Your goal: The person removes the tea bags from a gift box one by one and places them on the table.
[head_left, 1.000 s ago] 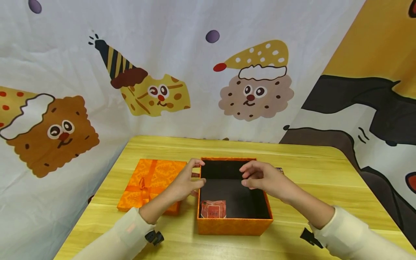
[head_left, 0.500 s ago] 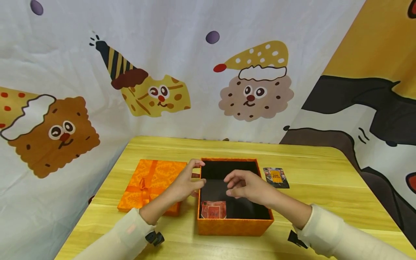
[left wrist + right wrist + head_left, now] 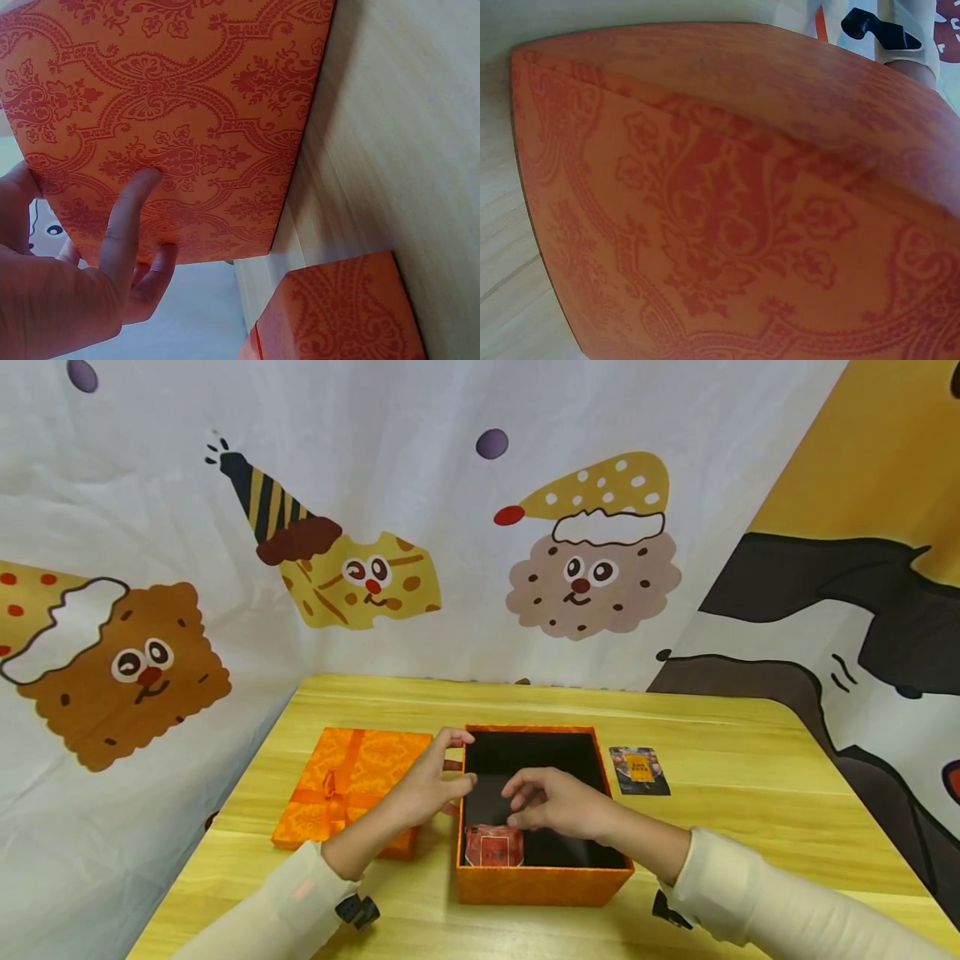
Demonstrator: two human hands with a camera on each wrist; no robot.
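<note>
An orange patterned box (image 3: 544,886) with a black inside stands uncovered on the table. My left hand (image 3: 427,781) grips its left wall, thumb and forefinger at the rim; in the left wrist view other fingers (image 3: 129,217) press the outer face. Over the box's inside hangs my right hand (image 3: 558,806), fingers loosely bent, with nothing visible between them. Just below its fingertips a red square packet (image 3: 493,847) lies in the box's near left corner. I cannot tell whether they touch. The right wrist view shows the box's outside (image 3: 727,210), not the right hand.
Left of the box lies its orange lid (image 3: 360,777) with a ribbon bow. A dark packet with a yellow label (image 3: 640,770) lies on the wooden table (image 3: 735,810), right of the box. A printed cloth (image 3: 465,652) hangs behind the table.
My right hand has moved left and toward me, from the box's right rim to above the red packet, uncovering the dark packet. The left hand has stayed at the left wall.
</note>
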